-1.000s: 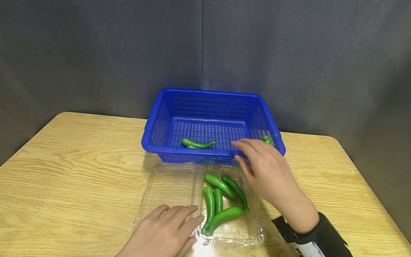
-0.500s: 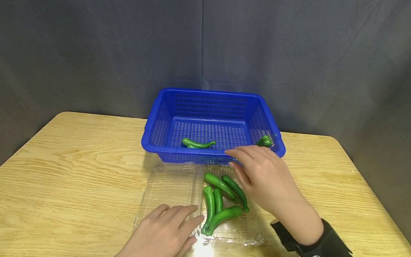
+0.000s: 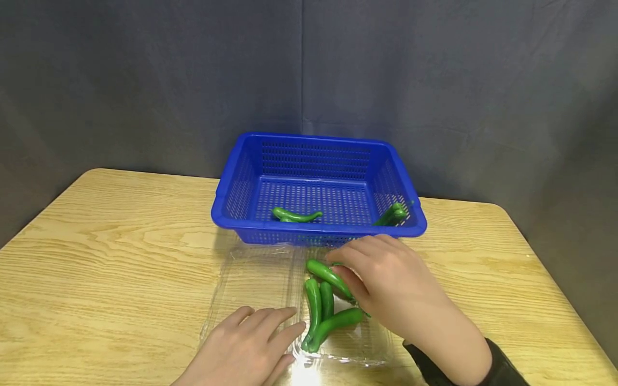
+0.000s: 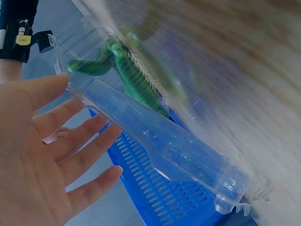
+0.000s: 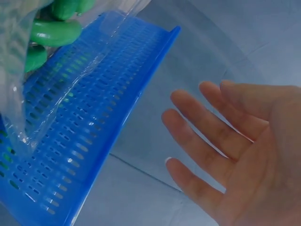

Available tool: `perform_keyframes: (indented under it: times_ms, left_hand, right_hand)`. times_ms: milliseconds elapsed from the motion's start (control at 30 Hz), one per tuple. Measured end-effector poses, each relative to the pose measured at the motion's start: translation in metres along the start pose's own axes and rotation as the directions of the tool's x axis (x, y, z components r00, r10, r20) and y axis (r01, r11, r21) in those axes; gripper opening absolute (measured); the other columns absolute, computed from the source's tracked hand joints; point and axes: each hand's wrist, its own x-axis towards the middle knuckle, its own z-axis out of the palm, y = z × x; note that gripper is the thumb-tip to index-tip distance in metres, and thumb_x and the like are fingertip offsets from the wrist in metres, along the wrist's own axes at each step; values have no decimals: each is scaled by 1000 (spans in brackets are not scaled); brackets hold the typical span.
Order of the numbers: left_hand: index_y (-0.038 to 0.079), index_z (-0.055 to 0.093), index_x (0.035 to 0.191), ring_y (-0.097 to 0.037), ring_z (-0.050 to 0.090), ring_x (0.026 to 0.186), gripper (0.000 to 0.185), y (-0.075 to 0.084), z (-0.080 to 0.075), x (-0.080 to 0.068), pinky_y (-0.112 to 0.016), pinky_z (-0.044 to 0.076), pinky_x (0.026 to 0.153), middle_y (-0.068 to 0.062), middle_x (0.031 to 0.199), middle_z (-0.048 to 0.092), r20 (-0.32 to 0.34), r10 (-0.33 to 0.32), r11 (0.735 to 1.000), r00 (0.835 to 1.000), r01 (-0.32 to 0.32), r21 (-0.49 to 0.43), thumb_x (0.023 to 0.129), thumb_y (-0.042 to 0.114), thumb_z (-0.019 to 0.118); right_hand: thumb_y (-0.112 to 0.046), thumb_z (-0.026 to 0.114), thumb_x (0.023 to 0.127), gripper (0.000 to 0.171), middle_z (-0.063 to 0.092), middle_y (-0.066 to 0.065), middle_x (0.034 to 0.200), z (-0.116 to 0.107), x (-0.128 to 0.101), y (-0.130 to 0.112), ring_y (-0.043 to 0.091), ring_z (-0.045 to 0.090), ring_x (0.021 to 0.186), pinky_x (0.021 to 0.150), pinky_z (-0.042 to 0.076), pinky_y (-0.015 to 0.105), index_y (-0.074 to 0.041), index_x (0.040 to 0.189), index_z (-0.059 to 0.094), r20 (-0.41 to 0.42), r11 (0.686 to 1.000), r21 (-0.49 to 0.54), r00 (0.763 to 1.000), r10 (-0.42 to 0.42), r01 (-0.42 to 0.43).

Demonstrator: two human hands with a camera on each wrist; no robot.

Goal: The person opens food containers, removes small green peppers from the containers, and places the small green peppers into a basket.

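Observation:
A clear plastic clamshell box lies unfolded on the table, and several green chili peppers sit in its right half. My left hand rests with relaxed fingers on the left half, near the fold. In the left wrist view its fingertips meet the box's front edge. My right hand hovers above the right half, its fingers bent loosely, covering most of a darker pepper. The right wrist view shows that hand spread and empty, beside the box.
Right behind the box stands a blue plastic basket. Inside it, one curved pepper lies near the front left and more peppers lie at the right. A grey curtain hangs behind the wooden table.
My right hand has come back from the basket's front rim, down and left over the box, uncovering more of the peppers at the basket's right. My left hand has stayed put.

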Motion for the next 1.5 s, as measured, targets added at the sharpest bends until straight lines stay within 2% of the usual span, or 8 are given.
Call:
perform_keyframes:
  times_ms: [133,300,600,900,1233,1333,1500]
  left_hand:
    - [16,70,114,-18,68,90,33,0,1,0,-34,54,71,-5,114,68,-5,3,1000,1000,-2,4,95,36,52]
    - [16,70,114,-18,68,90,37,-1,1,0,-34,54,71,-5,114,68,-2,4,1000,1000,-4,1,85,38,64]
    - [17,70,112,-16,67,89,34,0,2,-1,-33,53,71,-3,111,68,1,-7,1000,1000,7,-15,85,36,61]
    - [16,69,113,-16,67,89,38,0,0,0,-33,54,72,-3,112,68,27,-7,1000,1000,8,-19,82,37,67]
    - [16,69,114,-16,67,90,38,0,-1,0,-33,54,72,-3,114,68,42,-3,1000,999,3,-17,84,38,66]
    - [16,69,114,-16,67,89,37,0,-1,0,-33,54,72,-3,114,68,40,-3,1000,999,4,-18,85,38,64]
    - [16,69,114,-16,67,88,35,0,-1,-1,-32,53,71,-3,113,68,34,-6,1000,999,6,-19,87,38,62]
  right_hand:
    - [-13,79,84,16,70,-7,92,0,0,-3,14,67,87,83,53,35,-15,99,73,20,1000,13,1000,-20,20]
    - [-13,80,83,18,71,-7,93,-2,-2,-7,13,66,87,82,53,33,-15,100,74,56,1000,20,998,-24,23]
    - [-10,80,81,19,70,-8,92,-4,-4,-12,11,66,87,82,52,32,-15,98,74,67,998,55,997,-40,37]
    - [-4,78,80,20,68,-10,90,-5,-4,-16,11,64,86,87,51,31,-15,95,73,124,993,98,989,-84,72]
    - [-5,80,78,22,69,-9,89,-1,-5,-18,12,63,84,87,50,31,-15,97,74,137,993,65,984,-109,101]
    - [-6,81,78,23,69,-9,91,-1,-6,-19,11,63,84,84,51,31,-15,98,74,161,993,73,981,-106,96]
    - [-10,82,79,26,70,-9,97,-4,-7,-22,11,64,91,85,52,32,-16,102,73,249,993,106,965,-84,59]
